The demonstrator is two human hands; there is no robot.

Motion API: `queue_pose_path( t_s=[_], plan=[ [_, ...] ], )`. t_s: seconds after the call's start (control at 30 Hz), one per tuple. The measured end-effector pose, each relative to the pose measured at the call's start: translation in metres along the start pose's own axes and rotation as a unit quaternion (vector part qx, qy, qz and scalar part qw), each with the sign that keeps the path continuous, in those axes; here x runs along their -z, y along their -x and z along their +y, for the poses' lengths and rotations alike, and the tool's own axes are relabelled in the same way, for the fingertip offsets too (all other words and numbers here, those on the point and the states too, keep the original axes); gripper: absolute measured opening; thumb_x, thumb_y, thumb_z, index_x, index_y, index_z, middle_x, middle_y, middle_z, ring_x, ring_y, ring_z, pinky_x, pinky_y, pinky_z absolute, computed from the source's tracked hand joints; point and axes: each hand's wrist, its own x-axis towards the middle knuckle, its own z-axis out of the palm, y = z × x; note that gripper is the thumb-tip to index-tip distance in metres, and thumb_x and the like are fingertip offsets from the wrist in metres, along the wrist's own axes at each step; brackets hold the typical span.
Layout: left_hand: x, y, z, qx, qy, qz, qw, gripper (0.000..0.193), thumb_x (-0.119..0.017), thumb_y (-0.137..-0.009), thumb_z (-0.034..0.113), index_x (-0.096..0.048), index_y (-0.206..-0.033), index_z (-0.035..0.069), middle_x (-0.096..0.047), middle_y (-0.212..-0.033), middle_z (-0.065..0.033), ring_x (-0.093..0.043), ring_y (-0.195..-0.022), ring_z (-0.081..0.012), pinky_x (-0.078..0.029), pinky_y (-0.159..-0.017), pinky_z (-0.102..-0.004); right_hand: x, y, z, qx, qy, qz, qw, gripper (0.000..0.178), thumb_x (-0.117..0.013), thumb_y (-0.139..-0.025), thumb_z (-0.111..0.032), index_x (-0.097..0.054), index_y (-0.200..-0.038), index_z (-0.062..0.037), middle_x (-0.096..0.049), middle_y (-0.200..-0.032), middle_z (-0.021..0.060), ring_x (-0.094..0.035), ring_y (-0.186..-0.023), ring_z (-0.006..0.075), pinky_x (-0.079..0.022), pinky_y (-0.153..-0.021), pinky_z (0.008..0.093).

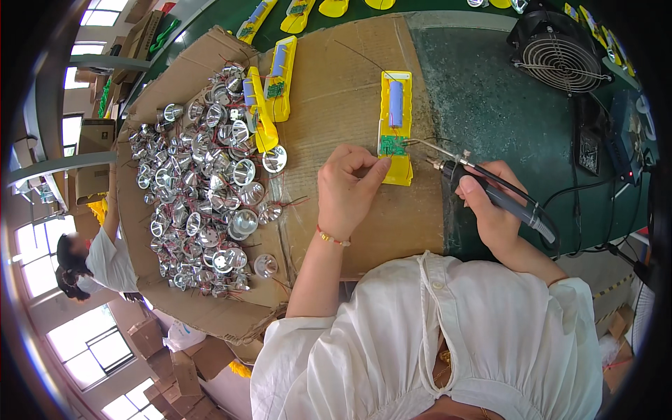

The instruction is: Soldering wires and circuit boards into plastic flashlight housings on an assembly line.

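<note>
A yellow plastic shell (pixel 396 126) lies on a cardboard sheet (pixel 336 91), holding a blue cylindrical battery cell (pixel 396 103) and a small green circuit board (pixel 392 146). My left hand (pixel 346 189) pinches the shell's lower left edge, fingertips beside the board. My right hand (pixel 490 206) grips a black-handled soldering iron (pixel 490 187); its metal tip reaches to just right of the board. Thin wires run from the board.
A big heap of shiny silver reflector cups (pixel 206 182) with red wires fills the cardboard's left side. More yellow shells (pixel 269 94) lie behind it. A black fan (pixel 556 49) and cables sit on the green bench at right. Another person (pixel 94 259) works far left.
</note>
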Motion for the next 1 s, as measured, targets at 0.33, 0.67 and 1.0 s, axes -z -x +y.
queue_pose_path(
  t_s=[0.33,0.67,1.0],
  plan=[
    [-0.002,-0.002,-0.001,0.015,0.004,0.004,1.0,0.012,-0.07,-0.073,0.009,-0.064,-0.072,-0.001,-0.057,-0.073,-0.0071,-0.055,-0.057,-0.0136,-0.043,-0.053,-0.0252,0.029,0.007,0.003,0.043,0.034,-0.055,0.997,0.019,-0.065,-0.08,-0.014,-0.055,-0.086,0.0005,-0.061,-0.073,0.0067,-0.057,-0.062,0.0091,-0.045,-0.056,0.0229],
    [0.014,-0.011,0.031,0.063,0.107,0.04,0.991,0.014,-0.065,-0.08,0.011,-0.066,-0.08,-0.003,-0.064,-0.068,-0.0024,-0.055,-0.057,-0.0048,-0.045,-0.051,-0.0217,0.062,0.002,0.016,0.008,-0.027,0.041,0.999,0.015,-0.062,-0.082,-0.01,-0.054,-0.086,0.0012,-0.061,-0.072,0.0086,-0.058,-0.064,0.0112,-0.046,-0.057,0.0232],
    [-0.066,-0.19,0.077,-0.097,-0.198,-0.032,0.975,0.02,-0.063,-0.073,0.025,-0.069,-0.076,0.006,-0.064,-0.068,-0.0131,-0.063,-0.064,-0.0263,-0.05,-0.065,-0.0347,0.072,-0.008,0.033,-0.052,-0.004,0.076,0.996,0.013,-0.065,-0.079,-0.009,-0.055,-0.084,-0.001,-0.061,-0.065,0.0037,-0.055,-0.06,0.0069,-0.044,-0.055,0.0226]
  ],
)
